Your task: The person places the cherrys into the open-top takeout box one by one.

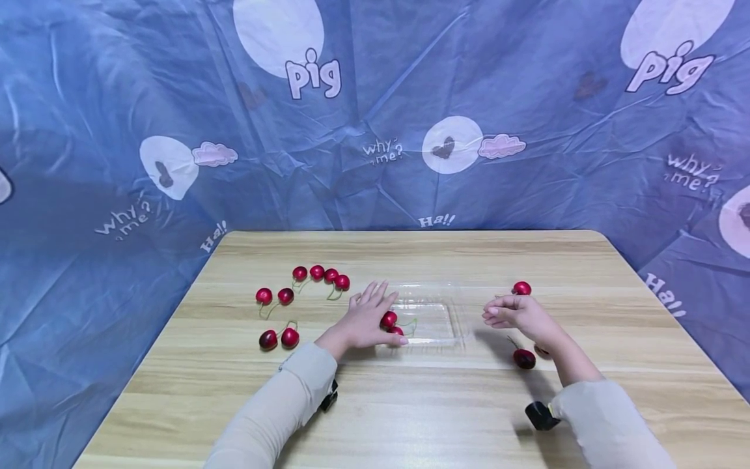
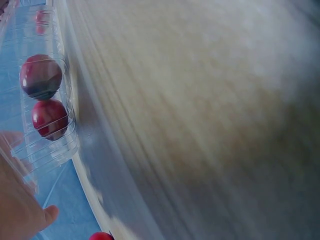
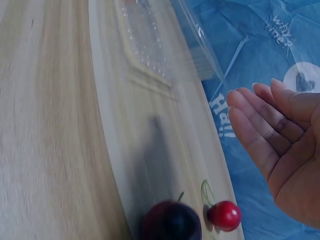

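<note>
A clear plastic box [image 1: 438, 317] lies on the table between my hands. Two red cherries [image 2: 50, 120] sit inside at its left end, their green stems trailing to the right. My left hand [image 1: 366, 319] is at that end with fingers spread, thumb near the front edge and fingertips by the back corner. To the right of the box, my right hand [image 1: 511, 312] is above the table, its fingers slightly bent and nothing in its grasp. Beneath and beside it are a dark red cherry [image 1: 524, 359] and a brighter cherry [image 3: 224, 216]; another is mostly hidden by the wrist.
Several cherries with stems lie to the left of the box, among them a pair [image 1: 278, 339] nearest the front. The wooden table [image 1: 410, 417] ends at the back against a blue printed cloth [image 1: 375, 98].
</note>
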`<state>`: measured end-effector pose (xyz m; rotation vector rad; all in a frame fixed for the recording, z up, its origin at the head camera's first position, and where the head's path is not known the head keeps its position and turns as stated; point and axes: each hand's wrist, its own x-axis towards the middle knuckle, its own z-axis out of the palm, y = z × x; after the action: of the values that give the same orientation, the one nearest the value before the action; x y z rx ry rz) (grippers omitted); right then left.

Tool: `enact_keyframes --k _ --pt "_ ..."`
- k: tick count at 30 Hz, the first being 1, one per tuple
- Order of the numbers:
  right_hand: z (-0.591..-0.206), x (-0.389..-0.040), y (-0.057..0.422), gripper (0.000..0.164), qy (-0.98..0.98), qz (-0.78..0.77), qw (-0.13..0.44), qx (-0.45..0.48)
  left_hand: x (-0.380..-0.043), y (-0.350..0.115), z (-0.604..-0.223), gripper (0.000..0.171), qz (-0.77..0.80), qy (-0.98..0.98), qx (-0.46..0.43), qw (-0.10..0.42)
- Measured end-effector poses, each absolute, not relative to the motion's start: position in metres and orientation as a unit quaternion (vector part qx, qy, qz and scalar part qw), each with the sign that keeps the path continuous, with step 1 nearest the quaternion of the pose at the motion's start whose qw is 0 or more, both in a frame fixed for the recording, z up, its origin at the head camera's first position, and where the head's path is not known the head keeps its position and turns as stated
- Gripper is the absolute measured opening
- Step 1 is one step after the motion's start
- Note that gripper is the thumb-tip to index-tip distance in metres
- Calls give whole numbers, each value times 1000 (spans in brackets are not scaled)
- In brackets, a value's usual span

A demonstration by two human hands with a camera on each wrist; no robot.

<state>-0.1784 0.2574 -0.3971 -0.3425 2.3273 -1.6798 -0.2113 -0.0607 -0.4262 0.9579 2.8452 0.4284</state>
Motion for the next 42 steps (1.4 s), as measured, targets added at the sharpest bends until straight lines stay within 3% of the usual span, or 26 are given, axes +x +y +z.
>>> enact_keyframes --k 26,42 --pt "-410 -174 286 34 850 -509 130 -45 -212 -60 -427 98 143 938 312 56" --pt "-419 -176 291 26 870 -474 134 -33 -211 -59 -425 98 139 939 307 64"
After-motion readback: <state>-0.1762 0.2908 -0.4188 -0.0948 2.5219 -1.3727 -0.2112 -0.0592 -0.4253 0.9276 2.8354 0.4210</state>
